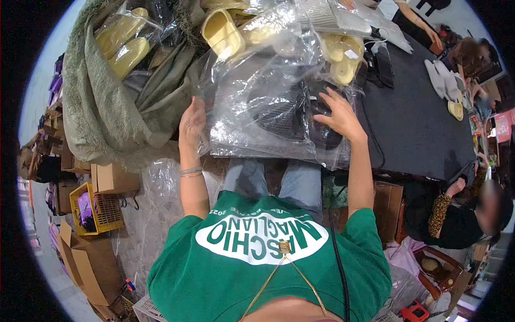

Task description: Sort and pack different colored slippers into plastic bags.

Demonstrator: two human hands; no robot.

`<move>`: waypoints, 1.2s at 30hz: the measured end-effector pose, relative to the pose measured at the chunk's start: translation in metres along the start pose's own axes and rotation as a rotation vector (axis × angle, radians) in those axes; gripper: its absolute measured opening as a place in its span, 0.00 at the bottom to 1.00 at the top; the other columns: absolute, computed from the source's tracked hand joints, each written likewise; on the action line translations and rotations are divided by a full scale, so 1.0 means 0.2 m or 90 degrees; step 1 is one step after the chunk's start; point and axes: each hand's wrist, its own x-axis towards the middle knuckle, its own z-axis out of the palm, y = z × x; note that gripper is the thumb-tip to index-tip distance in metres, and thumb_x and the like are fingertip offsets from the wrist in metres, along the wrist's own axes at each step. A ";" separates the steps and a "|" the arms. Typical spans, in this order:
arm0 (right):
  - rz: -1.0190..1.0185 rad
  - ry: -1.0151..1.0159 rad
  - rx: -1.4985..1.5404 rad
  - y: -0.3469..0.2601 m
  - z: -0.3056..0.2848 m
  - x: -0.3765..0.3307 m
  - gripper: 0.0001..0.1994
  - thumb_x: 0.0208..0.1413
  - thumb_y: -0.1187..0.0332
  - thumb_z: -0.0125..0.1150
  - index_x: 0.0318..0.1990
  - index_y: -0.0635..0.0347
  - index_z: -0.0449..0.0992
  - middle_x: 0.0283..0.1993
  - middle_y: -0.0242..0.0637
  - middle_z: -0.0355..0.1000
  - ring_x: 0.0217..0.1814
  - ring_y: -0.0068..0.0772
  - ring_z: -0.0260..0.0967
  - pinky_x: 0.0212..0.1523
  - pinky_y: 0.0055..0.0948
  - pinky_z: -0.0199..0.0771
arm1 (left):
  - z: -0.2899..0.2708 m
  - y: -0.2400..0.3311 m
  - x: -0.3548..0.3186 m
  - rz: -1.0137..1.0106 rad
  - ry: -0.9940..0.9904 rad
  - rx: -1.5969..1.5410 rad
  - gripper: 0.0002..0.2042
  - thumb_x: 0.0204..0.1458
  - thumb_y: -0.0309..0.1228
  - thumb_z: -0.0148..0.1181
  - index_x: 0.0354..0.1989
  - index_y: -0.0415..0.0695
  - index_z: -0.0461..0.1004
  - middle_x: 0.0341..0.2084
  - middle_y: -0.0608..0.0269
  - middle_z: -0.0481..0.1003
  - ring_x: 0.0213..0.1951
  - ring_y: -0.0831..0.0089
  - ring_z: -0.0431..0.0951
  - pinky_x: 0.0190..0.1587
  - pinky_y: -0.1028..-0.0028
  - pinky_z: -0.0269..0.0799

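Observation:
A pair of black slippers with ribbed tops lies inside a clear plastic bag at the near edge of the table. My right hand rests on the bag over the right-hand slipper, its fingers spread. At the bag's left edge is my left hand, held on its side with the fingers loosely extended against the plastic. Part of its fingers is hidden by the bag's edge. Reflections on the film blur the slippers' outline.
A grey-green sack with bagged yellow slippers stands at the left. More yellow slippers lie beyond the bag. The black tabletop stretches right, with grey slippers at its far side. A co-worker sits at the right.

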 end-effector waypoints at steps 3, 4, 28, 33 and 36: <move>-0.030 -0.037 0.070 -0.08 0.00 0.07 0.31 0.46 0.56 0.64 0.57 0.58 0.66 0.64 0.51 0.55 0.67 0.49 0.51 0.65 0.43 0.50 | -0.04 -0.01 -0.09 0.218 -0.283 0.055 0.12 0.59 0.40 0.50 0.41 0.44 0.69 0.20 0.79 0.62 0.17 0.90 0.59 0.15 0.88 0.51; -0.043 -0.027 0.040 -0.07 0.02 0.09 0.31 0.46 0.56 0.63 0.58 0.58 0.65 0.64 0.51 0.56 0.66 0.49 0.52 0.64 0.42 0.51 | -0.04 -0.01 -0.11 0.207 -0.212 0.124 0.16 0.60 0.37 0.46 0.49 0.40 0.65 0.39 0.67 0.64 0.36 0.81 0.63 0.36 0.82 0.56; 0.220 0.143 1.057 0.12 0.01 -0.05 0.13 0.57 0.67 0.52 0.45 0.66 0.72 0.45 0.40 0.73 0.45 0.29 0.71 0.47 0.24 0.69 | -0.16 -0.12 0.25 -0.060 -0.188 -0.074 0.12 0.57 0.42 0.53 0.37 0.46 0.71 0.24 0.72 0.69 0.10 0.86 0.55 0.11 0.83 0.48; 0.067 0.023 0.521 0.19 0.08 -0.05 0.14 0.55 0.72 0.53 0.48 0.64 0.72 0.57 0.43 0.67 0.54 0.38 0.68 0.55 0.29 0.66 | -0.05 -0.02 0.12 -0.098 -0.180 -0.089 0.14 0.57 0.43 0.52 0.39 0.44 0.70 0.26 0.71 0.70 0.11 0.86 0.56 0.11 0.84 0.49; -0.047 0.012 0.235 0.06 0.07 0.04 0.17 0.51 0.68 0.59 0.50 0.63 0.72 0.59 0.42 0.65 0.60 0.41 0.63 0.60 0.33 0.59 | -0.08 -0.07 0.21 -0.104 -0.141 -0.113 0.14 0.57 0.43 0.52 0.40 0.44 0.70 0.26 0.70 0.70 0.11 0.86 0.56 0.11 0.84 0.48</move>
